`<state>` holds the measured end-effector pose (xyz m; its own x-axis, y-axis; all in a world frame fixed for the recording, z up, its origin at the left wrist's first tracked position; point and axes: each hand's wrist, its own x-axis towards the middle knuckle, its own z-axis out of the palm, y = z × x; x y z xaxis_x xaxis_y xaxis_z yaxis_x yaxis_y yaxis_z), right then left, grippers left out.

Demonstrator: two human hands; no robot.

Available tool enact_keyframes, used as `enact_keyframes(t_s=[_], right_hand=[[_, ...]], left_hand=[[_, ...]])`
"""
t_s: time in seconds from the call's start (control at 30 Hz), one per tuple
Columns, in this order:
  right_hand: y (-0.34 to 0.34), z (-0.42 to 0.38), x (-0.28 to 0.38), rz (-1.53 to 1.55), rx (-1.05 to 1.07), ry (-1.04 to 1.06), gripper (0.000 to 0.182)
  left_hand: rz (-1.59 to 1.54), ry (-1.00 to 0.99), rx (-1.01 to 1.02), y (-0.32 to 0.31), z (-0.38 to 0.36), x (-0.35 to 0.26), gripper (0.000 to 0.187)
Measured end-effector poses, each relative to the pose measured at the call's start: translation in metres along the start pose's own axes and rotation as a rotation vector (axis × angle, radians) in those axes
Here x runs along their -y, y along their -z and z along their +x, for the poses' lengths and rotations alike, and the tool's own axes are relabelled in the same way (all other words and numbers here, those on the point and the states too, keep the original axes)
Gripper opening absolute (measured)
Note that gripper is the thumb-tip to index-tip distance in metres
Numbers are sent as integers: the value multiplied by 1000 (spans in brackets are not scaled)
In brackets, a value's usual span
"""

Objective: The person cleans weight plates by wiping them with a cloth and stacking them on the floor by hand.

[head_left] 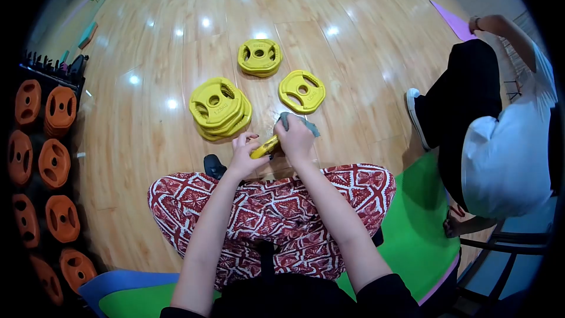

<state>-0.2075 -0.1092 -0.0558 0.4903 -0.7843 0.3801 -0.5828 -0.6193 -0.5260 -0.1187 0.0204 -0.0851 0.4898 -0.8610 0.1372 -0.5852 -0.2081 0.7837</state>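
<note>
A yellow weight plate (263, 148) is held edge-on between my two hands, above the floor in front of my crossed legs. My left hand (244, 153) grips its lower left side, with some fingers raised. My right hand (296, 139) presses a grey cloth (309, 125) near the plate's upper right end; part of the cloth hangs out past the fingers. Just beyond my left hand is a stack of yellow weight plates (216, 103). A single-looking yellow plate (302, 91) lies flat beyond my right hand, and a shorter pile of yellow plates (259, 56) sits farther off.
On the left stands a rack of orange weight plates (60, 106). At the right another person (500, 153) in a white top and black trousers is close by. I sit on a green mat (421, 212), with a blue mat (123, 282) edge at the left.
</note>
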Motion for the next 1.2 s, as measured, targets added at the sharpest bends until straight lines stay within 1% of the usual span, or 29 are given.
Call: enact_keyframes(t_s=[0.03, 0.07, 0.13, 0.17, 0.2, 0.27, 0.3, 0.33, 0.4, 0.43, 0.47, 0.53, 0.57, 0.6, 0.67, 0.7, 0.73, 0.8, 0.83, 0.87, 0.93, 0.97, 1.0, 1.07, 1.13, 1.2], right_hand=[[1, 2, -1, 20, -5, -49, 19], [1, 2, -1, 23, -3, -49, 19], [3, -2, 2, 30, -8, 2, 21], [2, -6, 5, 15, -8, 63, 22], [5, -10, 12, 21, -2, 67, 22], [11, -18, 26, -2, 17, 323, 21], [9, -23, 30, 19, -4, 491, 21], [8, -25, 30, 19, -6, 490, 21], [7, -25, 30, 80, -2, 583, 21], [9, -18, 26, 46, 3, 582, 22], [10, -13, 22, 47, 5, 586, 22], [11, -2, 15, 4, -13, 474, 23], [11, 2, 13, 5, -11, 428, 24], [10, 3, 12, 4, -10, 433, 24], [7, 4, 12, -37, -25, 270, 24], [8, -1, 15, -22, 7, 262, 24], [8, -9, 21, -20, 9, 262, 24], [8, -29, 35, -1, 26, 503, 25], [8, -33, 42, 48, 24, 623, 27], [9, -31, 40, 47, 25, 619, 27], [12, -20, 35, 7, -8, 612, 27], [15, -13, 31, 28, -48, 561, 26], [14, -8, 25, 28, -47, 564, 26], [10, -2, 13, -13, -34, 522, 23], [12, 5, 15, -16, -36, 513, 21], [7, 16, 8, -112, -86, 395, 21]], left_hand=[[2, 76, 55, -2, 0, 3, 29], [5, 78, 54, -5, -1, 6, 29], [-61, 76, 101, -11, -2, 10, 34], [-44, 96, 152, -11, -4, 13, 39], [-41, 103, 148, -12, -5, 15, 39], [-147, 132, 72, -17, -4, 19, 35], [-171, 233, 11, -20, -4, 21, 38], [-170, 231, 11, -25, -5, 29, 38], [-329, 301, -50, -34, -5, 41, 37], [-172, 292, 60, -10, -1, 7, 36], [-173, 293, 56, -10, -1, 11, 36], [-150, 214, 111, -9, 0, 15, 36], [-185, 210, 93, -10, 0, 16, 37], [-187, 211, 88, -12, 0, 17, 37], [-183, 167, 51, -14, 0, 20, 36], [-182, 167, 50, -13, -1, 20, 36], [-167, 174, 47, -14, -1, 19, 36], [-155, 185, 51, -20, -6, 21, 35], [-125, 163, -12, -26, -8, 24, 35], [-147, 181, -30, -29, -8, 28, 35], [-190, 216, -68, -21, -5, 15, 35], [-163, 201, 15, -15, -3, 10, 36], [-137, 186, 96, -11, -2, 6, 37], [-138, 167, 108, -13, -2, 8, 35], [-194, 205, 88, -14, 1, 6, 32], [-228, 224, 88, -14, 1, 8, 30]])
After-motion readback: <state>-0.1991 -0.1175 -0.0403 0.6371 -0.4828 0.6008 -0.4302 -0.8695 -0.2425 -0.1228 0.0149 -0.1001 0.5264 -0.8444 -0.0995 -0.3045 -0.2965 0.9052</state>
